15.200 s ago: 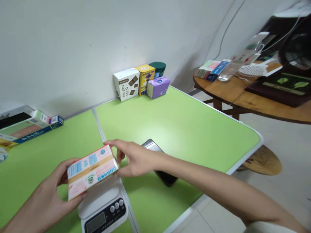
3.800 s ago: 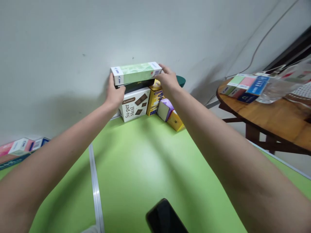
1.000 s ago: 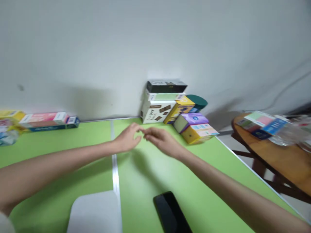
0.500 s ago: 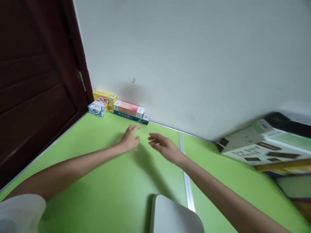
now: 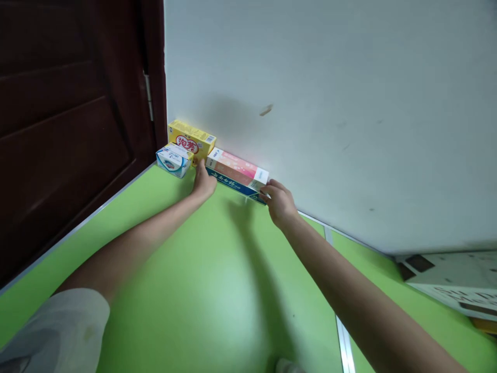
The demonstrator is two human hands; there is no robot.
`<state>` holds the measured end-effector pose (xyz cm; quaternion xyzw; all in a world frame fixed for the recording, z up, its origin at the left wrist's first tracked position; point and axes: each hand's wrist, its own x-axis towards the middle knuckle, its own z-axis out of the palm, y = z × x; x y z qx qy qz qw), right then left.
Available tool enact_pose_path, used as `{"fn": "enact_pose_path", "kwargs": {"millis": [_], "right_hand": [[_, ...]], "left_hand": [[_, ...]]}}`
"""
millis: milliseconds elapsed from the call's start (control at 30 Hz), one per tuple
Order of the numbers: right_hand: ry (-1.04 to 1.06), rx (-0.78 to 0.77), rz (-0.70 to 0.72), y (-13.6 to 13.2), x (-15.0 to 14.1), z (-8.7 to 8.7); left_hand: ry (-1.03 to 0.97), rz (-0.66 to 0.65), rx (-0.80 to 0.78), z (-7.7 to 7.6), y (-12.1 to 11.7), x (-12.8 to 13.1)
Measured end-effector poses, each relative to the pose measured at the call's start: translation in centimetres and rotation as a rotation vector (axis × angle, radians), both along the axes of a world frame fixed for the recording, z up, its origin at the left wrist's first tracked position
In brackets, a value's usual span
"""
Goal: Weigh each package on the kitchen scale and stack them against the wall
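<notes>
A green table (image 5: 217,290) meets a white wall (image 5: 330,103) beside a dark wooden door (image 5: 66,119).

Two long boxes (image 5: 237,174) lie stacked against the wall (image 5: 330,103), two smaller boxes (image 5: 182,150) to their left.

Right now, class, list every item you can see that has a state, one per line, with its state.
Pink box: lying flat on the blue box, against the wall.
Blue box: flat on the table, underneath.
Left hand: touching the stack's left end.
Right hand: touching its right end.
Yellow box: untouched.
Door: shut.
</notes>
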<state>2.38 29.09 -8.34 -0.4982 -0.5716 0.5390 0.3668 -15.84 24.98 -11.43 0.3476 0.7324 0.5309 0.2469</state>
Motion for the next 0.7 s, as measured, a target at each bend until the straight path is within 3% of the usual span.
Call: {"fn": "enact_pose_path", "kwargs": {"millis": [167, 300, 500, 700], "right_hand": [[-0.012, -0.007, 0.161, -1.0, 1.3, 1.1], [0.004, -0.105, 0.142, -3.8, 4.1, 2.7], [0.02, -0.208, 0.102, -11.9, 12.9, 4.1], [-0.133, -0.177, 0.057, -23.9, 23.6, 4.5]], "left_hand": [[0.058, -0.034, -0.066, 0.8, -0.3, 0.0], [0.099, -0.095, -0.08, 2.5, -4.2, 1.6], [0.325, -0.47, -0.131, 3.9, -15.7, 7.6], [0.466, -0.64, -0.202, 2.8, -28.4, 14.6]]}}
